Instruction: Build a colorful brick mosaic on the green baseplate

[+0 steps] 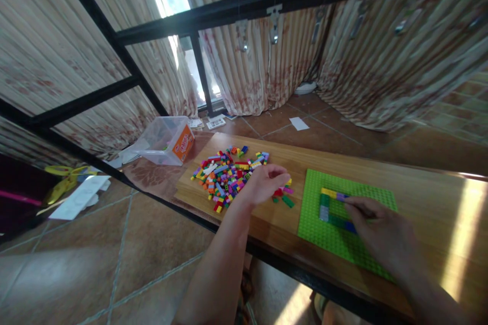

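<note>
Striped curtains hang behind a tiled floor and a long wooden table, with sunlight falling across its right end. On the table's left half lies a loose pile of small toy bricks in many colours; a clear plastic box with an orange label sits beyond that end. To the right of the pile, a bright green plate lies flat, bearing bricks joined in an outline: yellow and purple along the far side, green and grey on the left, green and blue on the near side. Right hand: fingertips touch the purple brick, though whether they grip or only press cannot be told. Left hand: over the pile's right edge, fingers loosely curled; whether they hold a brick is unclear.
</note>
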The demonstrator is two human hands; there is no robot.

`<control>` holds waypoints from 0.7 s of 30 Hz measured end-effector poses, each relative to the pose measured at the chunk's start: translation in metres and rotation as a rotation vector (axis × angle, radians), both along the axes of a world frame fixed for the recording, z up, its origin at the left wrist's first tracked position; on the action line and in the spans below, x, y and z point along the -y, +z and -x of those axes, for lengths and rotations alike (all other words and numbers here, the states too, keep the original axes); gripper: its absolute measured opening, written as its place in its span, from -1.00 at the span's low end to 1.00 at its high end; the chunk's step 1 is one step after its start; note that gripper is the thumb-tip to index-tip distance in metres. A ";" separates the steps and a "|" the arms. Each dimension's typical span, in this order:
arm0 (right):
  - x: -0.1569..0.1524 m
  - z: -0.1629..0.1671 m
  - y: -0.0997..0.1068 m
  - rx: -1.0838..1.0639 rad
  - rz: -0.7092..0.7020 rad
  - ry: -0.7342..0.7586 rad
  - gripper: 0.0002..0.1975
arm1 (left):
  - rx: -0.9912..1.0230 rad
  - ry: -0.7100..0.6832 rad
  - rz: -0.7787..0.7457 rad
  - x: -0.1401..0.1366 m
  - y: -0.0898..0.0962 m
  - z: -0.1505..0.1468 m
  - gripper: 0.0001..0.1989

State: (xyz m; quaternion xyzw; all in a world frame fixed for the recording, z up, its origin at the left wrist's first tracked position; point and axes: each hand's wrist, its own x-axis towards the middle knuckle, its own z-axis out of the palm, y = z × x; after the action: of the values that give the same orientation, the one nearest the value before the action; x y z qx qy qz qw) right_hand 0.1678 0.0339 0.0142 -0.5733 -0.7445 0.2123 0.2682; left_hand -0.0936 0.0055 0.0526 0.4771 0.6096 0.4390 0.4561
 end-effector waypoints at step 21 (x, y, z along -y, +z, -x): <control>0.025 0.096 -0.002 0.255 -0.185 0.336 -0.87 | -0.246 -0.319 -0.023 0.021 0.001 0.020 -0.67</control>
State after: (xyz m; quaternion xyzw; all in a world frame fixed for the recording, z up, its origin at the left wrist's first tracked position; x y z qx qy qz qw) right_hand 0.0722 0.0088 0.0121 -0.4363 -0.8738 0.1103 0.1842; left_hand -0.1139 -0.0155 0.0533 0.6229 0.5723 0.3064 0.4365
